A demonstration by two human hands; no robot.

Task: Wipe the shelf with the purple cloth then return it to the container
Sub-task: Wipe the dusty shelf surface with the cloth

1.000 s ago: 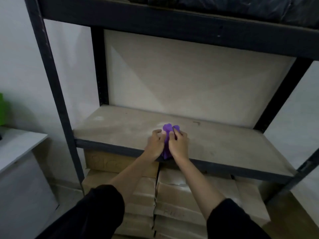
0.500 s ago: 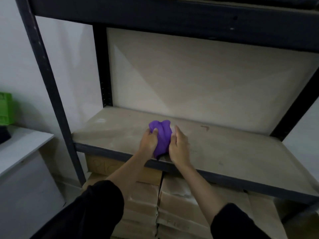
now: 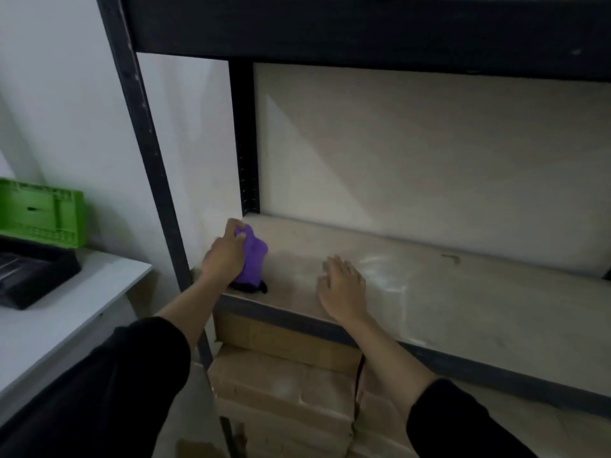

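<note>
The purple cloth (image 3: 252, 259) is bunched up at the left end of the dusty beige shelf board (image 3: 463, 292), close to the shelf's left posts. My left hand (image 3: 224, 256) grips the cloth from its left side, fingers curled over the top. A dark bit of cloth shows at its base near the front edge. My right hand (image 3: 342, 285) rests flat on the shelf board to the right of the cloth, fingers spread, holding nothing. A green container (image 3: 41, 213) stands on the white table at the far left.
Dark metal posts (image 3: 145, 153) and a dark upper shelf beam (image 3: 363, 31) frame the shelf. Stacked cardboard boxes (image 3: 284, 385) sit below the shelf board. A white table (image 3: 66, 312) at the left carries a black tray (image 3: 29, 272) in front of the green container.
My left hand has carried the cloth leftward to the shelf's left end. My right hand let go of the cloth and now lies flat on the board. The view shifted left.
</note>
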